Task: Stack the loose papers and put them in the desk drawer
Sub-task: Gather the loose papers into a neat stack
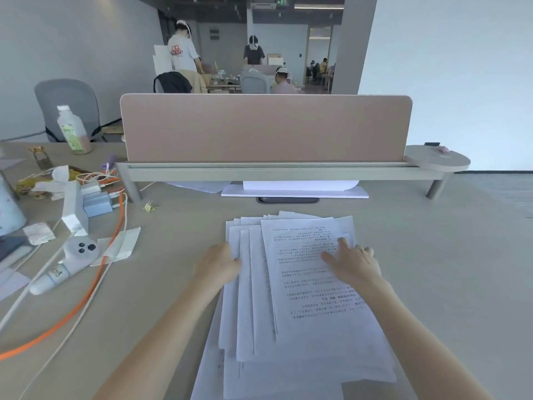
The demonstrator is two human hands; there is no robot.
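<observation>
the papers (291, 298) are fanned at desk centre, long axis 12-to-6. the left hand (220, 262) is curled against their 9 o'clock edge; the right hand (353, 259) is spread flat on top. no drawer is seen.

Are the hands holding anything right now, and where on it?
Left hand grips the left edge of the loose papers; right hand presses flat on the top sheet, not gripping.
</observation>
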